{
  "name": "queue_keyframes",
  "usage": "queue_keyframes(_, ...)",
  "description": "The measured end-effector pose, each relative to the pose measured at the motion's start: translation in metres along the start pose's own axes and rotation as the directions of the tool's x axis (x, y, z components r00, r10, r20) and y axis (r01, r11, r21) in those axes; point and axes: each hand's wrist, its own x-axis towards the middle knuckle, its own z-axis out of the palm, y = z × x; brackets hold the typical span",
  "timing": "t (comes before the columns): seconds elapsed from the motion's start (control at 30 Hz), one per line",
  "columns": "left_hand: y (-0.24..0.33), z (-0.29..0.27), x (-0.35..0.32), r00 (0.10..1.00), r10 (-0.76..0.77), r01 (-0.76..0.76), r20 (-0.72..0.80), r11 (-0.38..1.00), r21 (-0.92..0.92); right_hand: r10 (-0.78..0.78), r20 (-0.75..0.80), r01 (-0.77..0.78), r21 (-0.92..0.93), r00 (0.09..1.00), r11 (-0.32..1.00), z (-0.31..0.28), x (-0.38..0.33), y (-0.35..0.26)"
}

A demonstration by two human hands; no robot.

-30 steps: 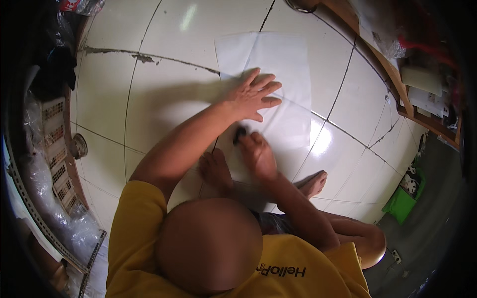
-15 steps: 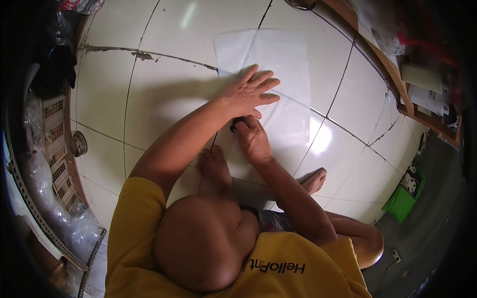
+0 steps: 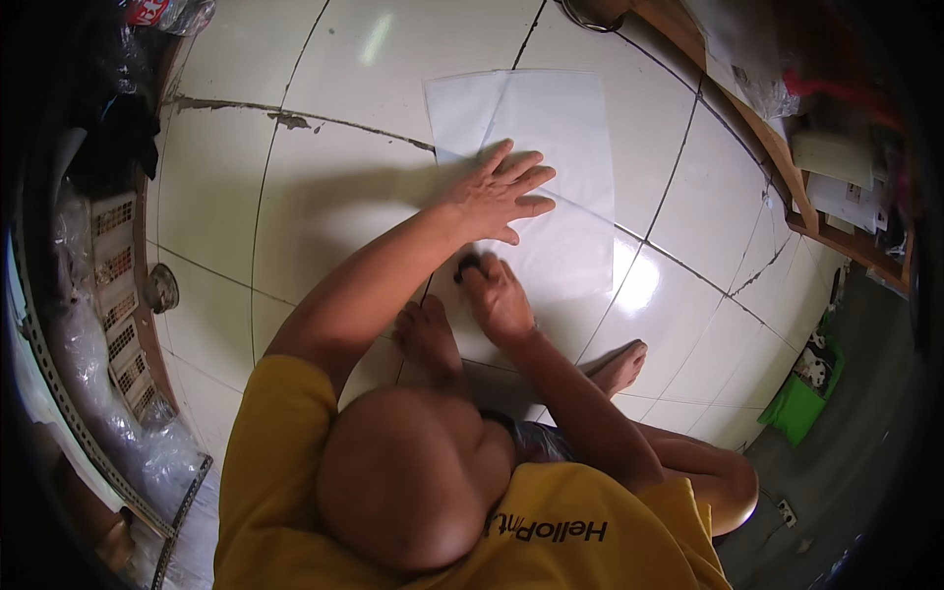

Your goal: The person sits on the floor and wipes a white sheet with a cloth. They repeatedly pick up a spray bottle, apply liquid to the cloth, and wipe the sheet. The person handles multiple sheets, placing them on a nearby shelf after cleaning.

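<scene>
A thin, see-through whitish plastic sheet (image 3: 560,113) lies flat on the tiled floor, and the tile joints show through it. My left hand (image 3: 497,197) rests palm down across the sheet's left part, its fingers spread wide and nothing in them. Just nearer to me, my right hand (image 3: 501,303) is closed round a small black object (image 3: 468,264) at the sheet's near left corner. Fingers cover most of that object, so its kind cannot be made out. A small gap separates the two hands.
My bare feet (image 3: 430,334) frame the near side of the sheet. Left stands a rack with perforated crates (image 3: 115,261) and crumpled clear plastic (image 3: 167,457); a small round metal piece (image 3: 161,288) is beside it. Wooden shelving (image 3: 801,192) and a green container (image 3: 798,398) are on the right.
My right hand has drawn slightly toward me with the black object, away from the left thumb. The left hand stays spread on the sheet. The whole view has shifted slightly.
</scene>
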Motion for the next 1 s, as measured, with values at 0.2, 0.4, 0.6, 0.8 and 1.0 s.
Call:
queue_keyframes(0.2,-0.006,0.002,-0.013,0.992,0.019,-0.035,-0.127,0.992,-0.122,0.112,-0.017,-0.106,0.212,0.994,0.972,-0.001,-0.053,-0.001)
queue_keyframes(0.4,0.038,-0.023,-0.104,0.956,-0.293,0.281,-0.004,0.922,-0.266,0.276,-0.167,-0.223,0.279,0.946,0.934,-0.044,-0.015,0.008)
queue_keyframes(0.6,0.072,-0.01,-0.125,0.896,-0.408,0.442,0.172,0.847,-0.294,0.033,-0.098,-0.03,0.032,0.995,0.999,-0.013,-0.013,0.005)
queue_keyframes(0.8,0.074,-0.016,-0.124,0.883,-0.432,0.469,0.184,0.812,-0.346,0.385,-0.242,-0.371,0.104,0.891,0.923,-0.057,-0.036,0.065)
queue_keyframes(1.0,0.079,-0.009,-0.125,0.891,-0.427,0.454,0.155,0.824,-0.339,0.043,-0.05,-0.042,0.022,0.998,0.999,-0.015,-0.031,0.044)
